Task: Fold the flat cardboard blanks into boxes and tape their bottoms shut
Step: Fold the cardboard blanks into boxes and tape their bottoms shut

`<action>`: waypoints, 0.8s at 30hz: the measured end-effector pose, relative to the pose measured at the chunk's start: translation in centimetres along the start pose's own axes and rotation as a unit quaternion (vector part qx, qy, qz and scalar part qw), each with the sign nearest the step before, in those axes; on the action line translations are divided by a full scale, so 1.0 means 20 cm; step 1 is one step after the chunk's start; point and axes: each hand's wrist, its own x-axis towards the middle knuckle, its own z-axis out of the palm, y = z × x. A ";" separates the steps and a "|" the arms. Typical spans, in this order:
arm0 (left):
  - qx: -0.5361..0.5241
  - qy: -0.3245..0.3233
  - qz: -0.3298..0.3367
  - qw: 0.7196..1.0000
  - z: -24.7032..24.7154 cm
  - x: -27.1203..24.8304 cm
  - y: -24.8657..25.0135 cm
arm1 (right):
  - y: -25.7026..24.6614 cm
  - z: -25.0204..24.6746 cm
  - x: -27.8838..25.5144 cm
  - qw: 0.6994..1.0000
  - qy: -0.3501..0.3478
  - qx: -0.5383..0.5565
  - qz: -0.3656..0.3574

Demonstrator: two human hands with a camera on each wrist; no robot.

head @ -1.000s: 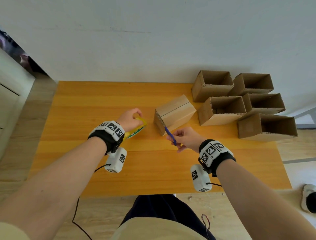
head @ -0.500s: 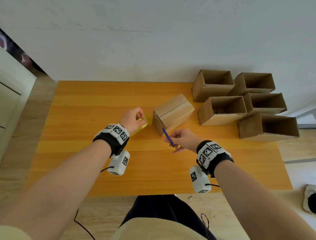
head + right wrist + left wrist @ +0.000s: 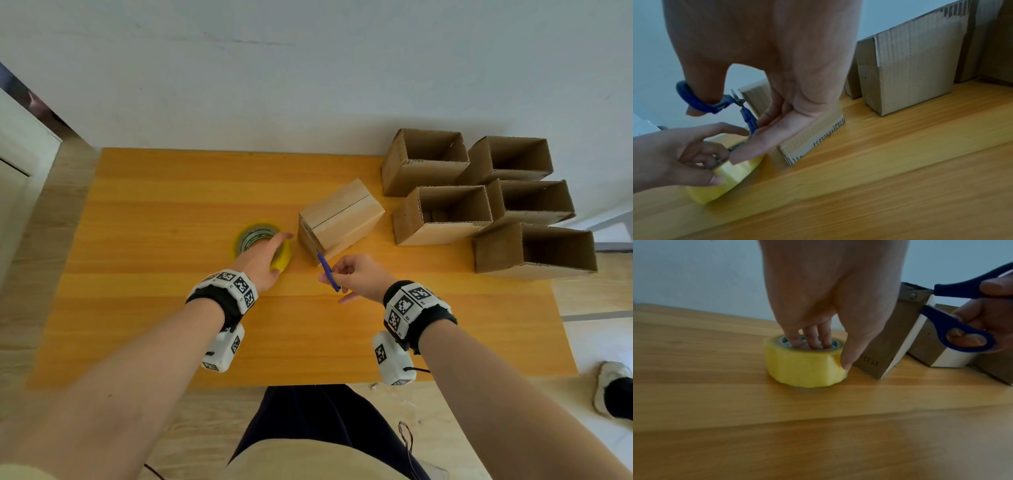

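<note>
A yellow tape roll (image 3: 255, 236) lies flat on the wooden table (image 3: 164, 308), just left of a folded cardboard box (image 3: 342, 216) whose taped bottom faces up. My left hand (image 3: 274, 251) grips the roll (image 3: 805, 368): three fingers (image 3: 812, 339) reach into its core and the thumb presses on its outer wall. My right hand (image 3: 349, 274) holds blue-handled scissors (image 3: 328, 272) at the box's near corner, with fingers through the handle loops (image 3: 966, 339). In the right wrist view the scissors (image 3: 748, 118) hang in front of the box (image 3: 818, 134), above the tape (image 3: 725, 183).
Several finished open-topped boxes (image 3: 442, 216) stand clustered at the table's back right corner, close to the white wall. The table's near edge runs just in front of my body. A cabinet stands on the floor to the left and a shoe (image 3: 613, 390) at the right.
My left hand has brought the tape roll down from a tilted hold to lie flat on the table beside the box. The right hand with the scissors has hardly moved.
</note>
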 end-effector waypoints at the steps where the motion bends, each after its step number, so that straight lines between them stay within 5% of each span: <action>1: 0.000 -0.005 -0.004 1.000 0.01 0.00 0.00 | 0.00 0.00 0.00 1.000 0.000 -0.001 -0.001; 9: -0.023 -0.040 -0.054 0.997 0.05 -0.01 -0.02 | -0.01 -0.01 0.01 1.000 -0.013 -0.019 0.001; 12: -0.072 0.010 -0.070 0.995 0.00 0.03 0.01 | -0.01 -0.01 0.01 1.000 -0.013 -0.027 0.006; 15: -0.104 0.080 -0.006 0.991 -0.07 0.05 0.06 | -0.02 -0.01 0.01 0.998 -0.014 -0.058 0.009; 18: -0.084 0.063 0.077 0.991 -0.13 0.05 0.11 | -0.03 -0.02 0.01 0.995 -0.024 -0.096 0.016; 24: -0.104 0.063 0.079 0.989 -0.17 0.06 0.13 | -0.06 0.00 0.04 0.990 -0.045 -0.130 0.025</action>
